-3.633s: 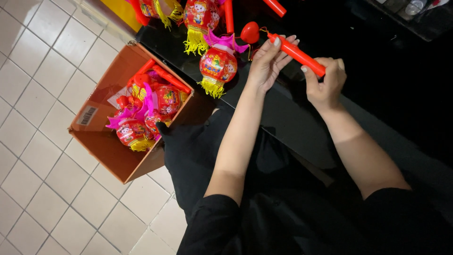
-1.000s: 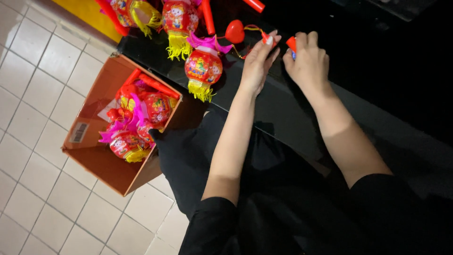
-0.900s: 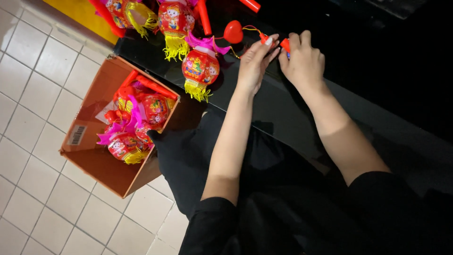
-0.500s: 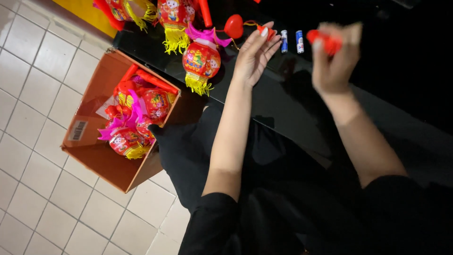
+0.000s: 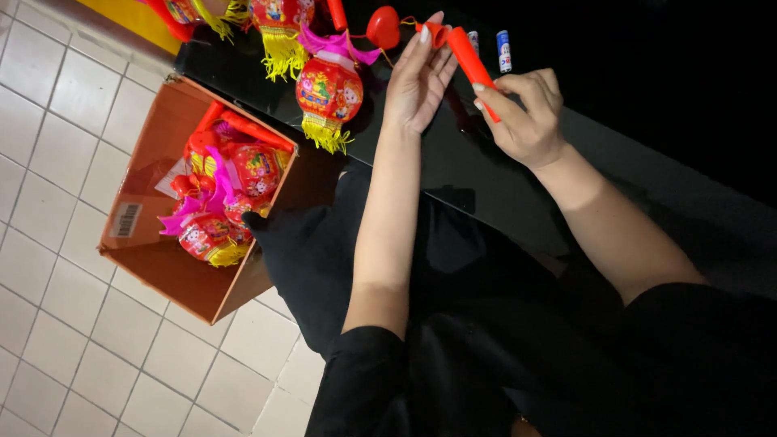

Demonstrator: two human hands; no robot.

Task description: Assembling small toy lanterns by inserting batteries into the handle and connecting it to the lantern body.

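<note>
Over a black table [image 5: 494, 174], both my hands hold a red plastic stick [image 5: 469, 57]. My right hand [image 5: 526, 113] grips its lower end. My left hand [image 5: 417, 77] pinches its upper end with the fingertips. A thin cord runs from that end to a red heart-shaped piece [image 5: 382, 27]. Below the heart hangs a round red lantern [image 5: 328, 91] with a pink top and a yellow tassel, lying on the table edge. Two small batteries [image 5: 488, 44] lie on the table just beyond the stick.
An open cardboard box [image 5: 154, 235] stands on the white tiled floor [image 5: 57, 105] at my left, holding several red lanterns [image 5: 227, 190] and red sticks. More lanterns [image 5: 279, 24] lie at the table's far left. My lap in black clothing [image 5: 486, 324] fills the lower frame.
My right hand lifted away to the right with a red piece half a second ago. It has come back to the left and now holds the stick, joined at my left fingertips.
</note>
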